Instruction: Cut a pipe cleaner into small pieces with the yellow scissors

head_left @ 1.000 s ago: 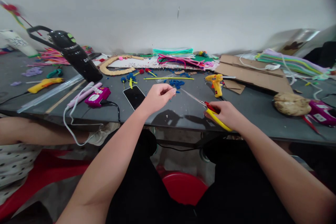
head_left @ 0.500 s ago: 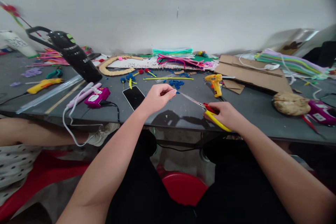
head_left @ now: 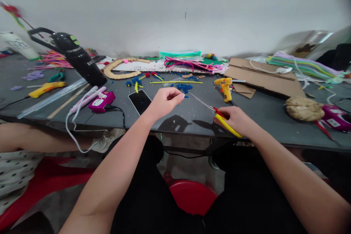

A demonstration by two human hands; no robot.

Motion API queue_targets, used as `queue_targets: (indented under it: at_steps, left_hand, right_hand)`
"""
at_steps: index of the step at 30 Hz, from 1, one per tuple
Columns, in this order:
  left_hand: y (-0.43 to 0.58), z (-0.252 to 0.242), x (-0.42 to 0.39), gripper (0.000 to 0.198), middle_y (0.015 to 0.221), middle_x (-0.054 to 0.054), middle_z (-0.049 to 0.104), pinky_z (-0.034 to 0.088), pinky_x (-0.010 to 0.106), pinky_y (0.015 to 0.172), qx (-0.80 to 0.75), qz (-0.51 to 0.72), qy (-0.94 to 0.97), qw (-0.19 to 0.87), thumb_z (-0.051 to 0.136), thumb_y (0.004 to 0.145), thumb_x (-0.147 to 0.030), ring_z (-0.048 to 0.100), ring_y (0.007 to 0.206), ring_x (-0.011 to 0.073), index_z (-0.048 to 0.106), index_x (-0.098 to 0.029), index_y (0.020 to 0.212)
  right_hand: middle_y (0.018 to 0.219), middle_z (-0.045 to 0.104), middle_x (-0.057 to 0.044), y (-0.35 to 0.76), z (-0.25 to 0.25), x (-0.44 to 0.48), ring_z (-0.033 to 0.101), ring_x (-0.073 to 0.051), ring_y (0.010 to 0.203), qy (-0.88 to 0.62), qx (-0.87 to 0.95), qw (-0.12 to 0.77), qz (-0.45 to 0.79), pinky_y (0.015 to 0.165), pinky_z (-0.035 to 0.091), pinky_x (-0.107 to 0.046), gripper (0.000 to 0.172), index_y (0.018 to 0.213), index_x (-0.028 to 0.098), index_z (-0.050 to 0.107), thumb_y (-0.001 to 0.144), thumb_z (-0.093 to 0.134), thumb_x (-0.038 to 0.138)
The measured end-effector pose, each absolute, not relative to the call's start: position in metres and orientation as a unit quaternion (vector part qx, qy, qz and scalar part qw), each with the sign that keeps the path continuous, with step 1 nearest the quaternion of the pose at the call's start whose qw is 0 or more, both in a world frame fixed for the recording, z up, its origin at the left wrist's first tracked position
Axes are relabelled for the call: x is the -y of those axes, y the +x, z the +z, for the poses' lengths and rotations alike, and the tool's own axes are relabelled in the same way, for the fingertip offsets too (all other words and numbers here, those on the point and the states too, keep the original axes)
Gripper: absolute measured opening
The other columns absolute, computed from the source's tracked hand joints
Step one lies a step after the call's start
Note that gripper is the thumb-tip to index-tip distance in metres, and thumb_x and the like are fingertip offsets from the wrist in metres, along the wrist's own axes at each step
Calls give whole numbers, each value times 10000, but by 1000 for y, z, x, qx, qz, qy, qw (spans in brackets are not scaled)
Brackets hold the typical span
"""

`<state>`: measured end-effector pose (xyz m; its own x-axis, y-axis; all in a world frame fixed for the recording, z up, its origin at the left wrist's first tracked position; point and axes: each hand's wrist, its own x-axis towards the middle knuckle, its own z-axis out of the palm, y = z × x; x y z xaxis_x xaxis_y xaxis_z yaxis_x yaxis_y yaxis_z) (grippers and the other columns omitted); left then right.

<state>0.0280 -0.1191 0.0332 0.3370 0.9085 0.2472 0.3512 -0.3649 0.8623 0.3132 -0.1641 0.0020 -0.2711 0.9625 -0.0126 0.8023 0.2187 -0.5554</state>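
My right hand (head_left: 237, 120) is closed round the red and yellow handles of a pair of scissors (head_left: 216, 113), whose blades point up-left over the dark grey table (head_left: 192, 115). My left hand (head_left: 164, 101) is pinched shut over the table, its fingertips close to the blade tips; whatever it pinches is too small to make out. A black phone (head_left: 140, 101) lies just left of that hand. Small blue scraps (head_left: 184, 87) lie beyond both hands.
A yellow glue gun (head_left: 225, 87) stands behind the scissors, cardboard sheets (head_left: 263, 76) at back right. A pink glue gun (head_left: 102, 101), a black bottle (head_left: 78, 59) and pipe cleaners (head_left: 189, 62) lie further off. Another person's arm (head_left: 35, 140) rests at left. A red stool (head_left: 192, 195) is below.
The scissor blades shifted slightly near my left fingertips; both hands stay almost where they were.
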Motion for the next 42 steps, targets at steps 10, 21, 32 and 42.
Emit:
queue_targets:
  at_steps: [10,21,32,42]
  left_hand:
    - [27,32,118,271,666,29,614,407,219,516,-428,386,736,355,631,842,-398,521,560,100,668,-136,786]
    - [29,32,119,271,681,32,623,408,222,518,-430,381,739,351,625,850,-402,523,566,102,672,-139,798]
    - [28,32,119,283,683,31,631,415,228,530,-430,382,743,343,613,861,-410,527,563,102,674,-143,793]
    - [29,33,119,280,679,34,639,420,231,530,-427,385,745,337,614,858,-411,534,561,106,669,-148,780]
  right_hand:
    - [611,474,29,314,4,165,384,-126,598,-568,767,166,249,541,312,-262,287,676,193,551,790,607,450]
    - [598,451,29,313,4,166,367,-123,591,-563,773,164,241,540,302,-263,288,649,191,535,785,608,433]
    - [584,459,25,312,5,165,369,-124,581,-564,775,163,234,537,298,-264,288,647,189,555,781,610,438]
    - [567,460,10,314,1,164,373,-127,576,-566,763,191,247,515,304,-254,320,625,182,560,767,617,463]
